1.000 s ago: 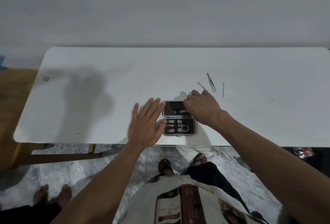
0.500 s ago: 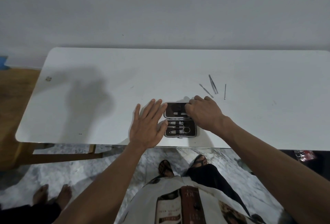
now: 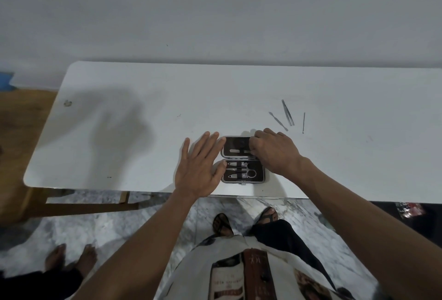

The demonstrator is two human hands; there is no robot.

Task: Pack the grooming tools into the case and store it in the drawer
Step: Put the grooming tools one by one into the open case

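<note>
left hand [image 3: 199,170] flat, fingers spread, beside open case [image 3: 242,159]; right hand [image 3: 272,152] curled over its lid, grasp unclear; three tools [image 3: 287,116] beyond on desk [image 3: 143,120].

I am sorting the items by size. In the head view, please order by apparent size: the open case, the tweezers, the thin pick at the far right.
1. open case
2. tweezers
3. thin pick, only slightly shorter than the tweezers

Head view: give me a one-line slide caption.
Left hand flat beside the open case, right hand over its far half; three loose tools wait on the white table.
</note>
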